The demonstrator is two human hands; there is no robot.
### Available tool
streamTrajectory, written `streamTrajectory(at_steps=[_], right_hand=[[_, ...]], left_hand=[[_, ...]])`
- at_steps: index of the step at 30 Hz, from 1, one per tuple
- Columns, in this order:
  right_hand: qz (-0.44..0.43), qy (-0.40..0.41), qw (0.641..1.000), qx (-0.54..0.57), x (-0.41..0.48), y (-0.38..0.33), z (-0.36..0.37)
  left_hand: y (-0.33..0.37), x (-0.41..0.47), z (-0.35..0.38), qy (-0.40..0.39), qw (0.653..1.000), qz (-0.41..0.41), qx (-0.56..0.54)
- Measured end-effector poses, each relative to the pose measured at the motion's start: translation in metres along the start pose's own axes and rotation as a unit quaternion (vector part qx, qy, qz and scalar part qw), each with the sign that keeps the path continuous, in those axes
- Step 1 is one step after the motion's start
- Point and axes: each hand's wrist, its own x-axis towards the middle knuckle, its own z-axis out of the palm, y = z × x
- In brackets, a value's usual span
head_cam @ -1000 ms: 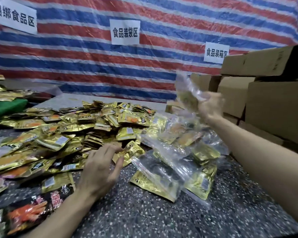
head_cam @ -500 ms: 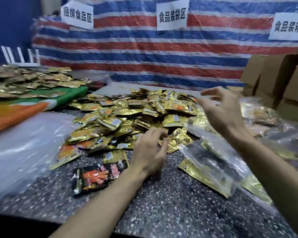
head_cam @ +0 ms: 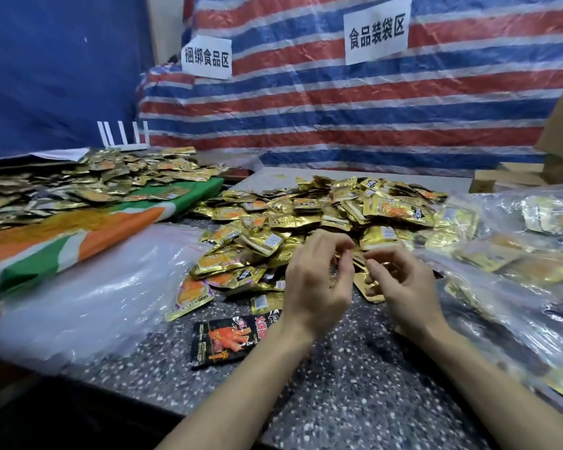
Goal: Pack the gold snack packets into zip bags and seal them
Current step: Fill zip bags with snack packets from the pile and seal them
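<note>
Two hands — left hand (head_cam: 316, 280) loosely curled and seemingly empty, right hand (head_cam: 403, 284) curled over a packet, grip unclear — meet at the near edge of the gold snack packets (head_cam: 322, 209), best squared flat before bagging.

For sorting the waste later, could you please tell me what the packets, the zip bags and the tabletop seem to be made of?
Packets: probably metallised foil film, glossy gold, crinkled with sharp glints. Zip bags: thin clear plastic, soft sheen, wrinkles. Tabletop: likely terrazzo or speckled stone, dark with pale flecks.
</note>
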Motion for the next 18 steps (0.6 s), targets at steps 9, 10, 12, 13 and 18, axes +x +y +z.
streamTrajectory(at_steps=[9, 10, 12, 13, 18], right_hand=[[-0.019, -0.034, 0.999, 0.008, -0.003, -0.005, -0.001], [-0.018, -0.034, 0.999, 0.010, -0.004, -0.006, 0.000], [-0.017, -0.036, 0.999, 0.017, -0.004, -0.008, 0.000], [-0.018, -0.037, 0.999, 0.019, -0.004, -0.009, -0.001], [-0.030, -0.039, 0.998, 0.026, -0.005, -0.011, -0.001]], left_hand=[[-0.058, 0.018, -0.098, -0.121, 0.943, -0.153, 0.269], [-0.074, 0.019, -0.112, -0.131, 0.914, -0.196, 0.331], [-0.101, 0.019, -0.139, -0.152, 0.843, -0.279, 0.434], [-0.111, 0.017, -0.150, -0.172, 0.803, -0.325, 0.468], [-0.135, 0.002, -0.176, -0.170, 0.763, -0.389, 0.488]])
